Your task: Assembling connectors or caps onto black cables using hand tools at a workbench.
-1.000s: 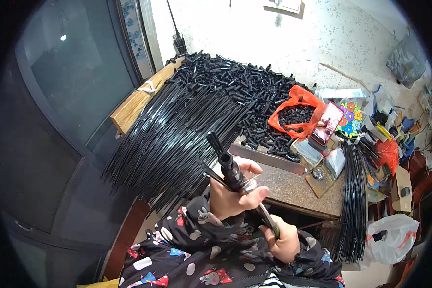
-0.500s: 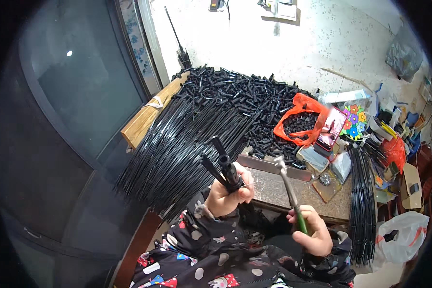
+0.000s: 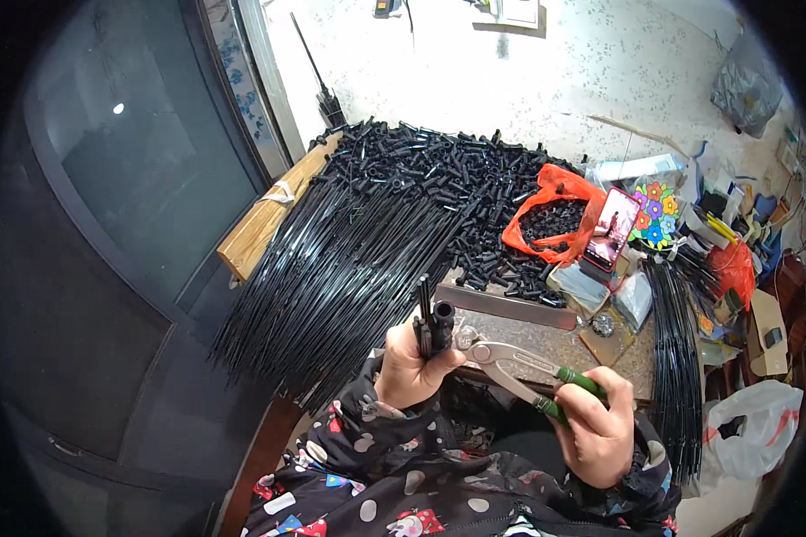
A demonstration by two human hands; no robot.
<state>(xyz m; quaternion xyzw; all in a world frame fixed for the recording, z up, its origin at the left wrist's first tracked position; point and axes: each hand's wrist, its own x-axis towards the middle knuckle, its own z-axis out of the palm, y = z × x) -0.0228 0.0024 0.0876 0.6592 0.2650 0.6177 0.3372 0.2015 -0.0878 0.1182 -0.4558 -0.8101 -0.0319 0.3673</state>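
Black tubular part (image 3: 442, 327): just below the centre of the frame, its round open end facing up, with thin black rods (image 3: 424, 309) beside it in the same grip.
Left hand (image 3: 410, 369): fingers grasping the tubular part and the rods, thumb along the near side.
Pliers (image 3: 484, 353): right of the tubular part, metal head just beside it, handles spread; whether the tips touch it cannot be told.
Right hand (image 3: 597, 436): lower right of centre, fingers grasping the pliers by their green grips.
Table (image 3: 530, 334): bare speckled strip behind the pliers, edged by a metal bar (image 3: 506, 307).
Long black rods (image 3: 331, 277): spread in a thick layer left of centre, beside a wooden beam (image 3: 273, 210).
Loose black tubes (image 3: 439, 166): heaped across the upper middle.
Red bag (image 3: 576, 185): right of the heap, open, small dark pieces inside.
Phone (image 3: 614, 228): tilted next to the bag, screen lit.
Rod bundle (image 3: 676, 367): hanging over the table's right edge.
White bag (image 3: 757, 438): lower right.
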